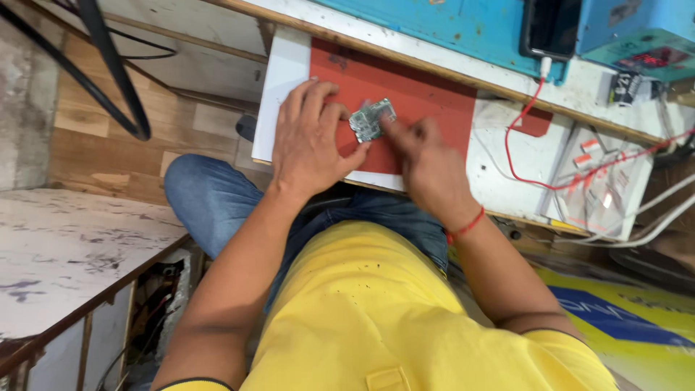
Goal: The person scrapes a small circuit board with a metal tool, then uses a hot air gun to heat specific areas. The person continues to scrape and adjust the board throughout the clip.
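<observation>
A small green circuit board (372, 119) lies on a red mat (427, 98) on the white work shelf (286, 80). My left hand (308, 141) rests flat on the mat, its thumb pressed against the board's near edge. My right hand (427, 163) is at the board's right side, forefinger stretched out and touching it; the hand is blurred. A red thread is tied around my right wrist.
A dark phone (552, 27) stands against a blue unit (449, 22) at the back, with a red cable (523, 119) trailing across the shelf. White cables (651, 224) lie at the right. A worn white bench (65, 246) is at my left, black cables (108, 65) above it.
</observation>
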